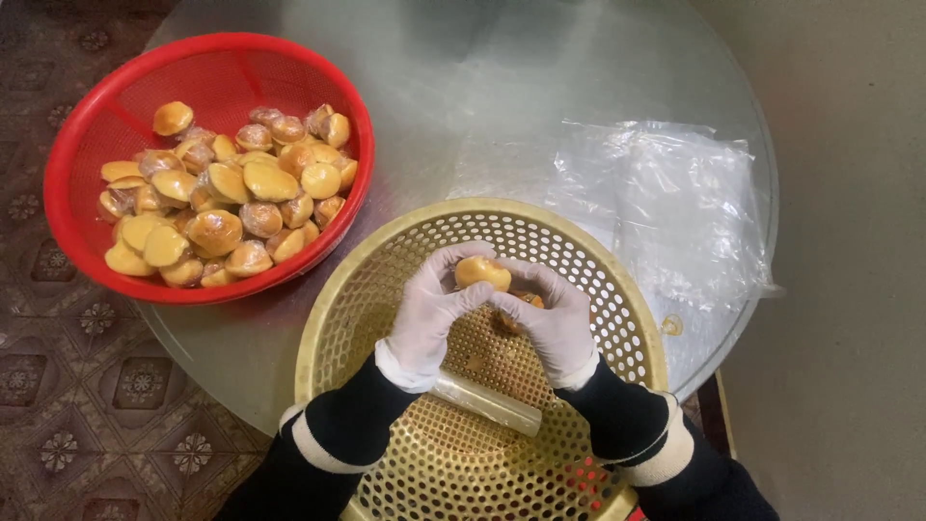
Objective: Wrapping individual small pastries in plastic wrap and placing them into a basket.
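At the far left we see a red basket (77, 174) heaped with small golden round pieces (227, 188), some glossy as if wrapped, resting on the round glass table (463, 87). Moving right, a yellow perforated basket (386, 251) sits nearer to us, and over it our left hand (429, 314), in a thin white glove, pinches one golden piece (482, 272) between thumb and fingertips. Just beside it our right hand (555, 323), also gloved, closes its fingers on the same piece from the other side, with what looks like clear film (529, 299) under it. Below the wrists lies a clear roll (487, 403) in the yellow basket. We judge that we are midway through wrapping this single piece; the next move calls for a firm pinch and a twist to close the film without squashing it. Farther right, a stack of clear plastic bags (675, 207) lies on the table.
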